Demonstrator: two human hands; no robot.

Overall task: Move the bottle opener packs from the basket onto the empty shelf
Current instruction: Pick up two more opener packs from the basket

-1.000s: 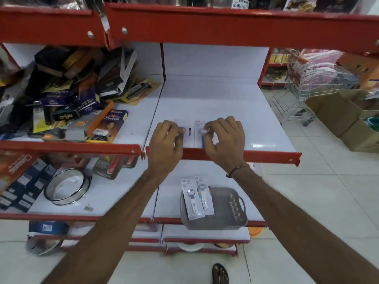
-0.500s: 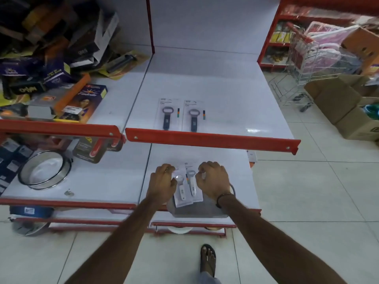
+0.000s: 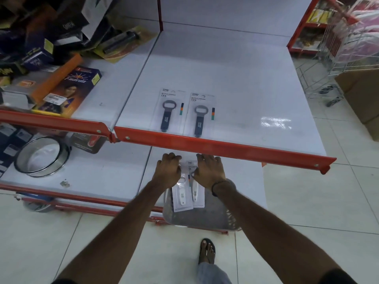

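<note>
Both hands down at grey plastic basket [image 3: 207, 218] on lower shelf. Left hand [image 3: 168, 171] and right hand [image 3: 209, 171], fingers curled onto two white-handled opener packs [image 3: 187, 193]; firm pinch unconfirmed. Lift flat, clear red shelf lip [image 3: 225, 146], lay beside two dark-handled packs [image 3: 182, 111] on white empty shelf [image 3: 235, 83].

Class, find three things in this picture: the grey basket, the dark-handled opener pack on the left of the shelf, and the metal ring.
Grey basket [image 3: 205, 219]: head view, on its bare floor below the packs.
Left dark-handled opener pack [image 3: 167, 119]: head view, on the opener's handle.
Metal ring [image 3: 19, 158]: head view, on its left rim.
</note>
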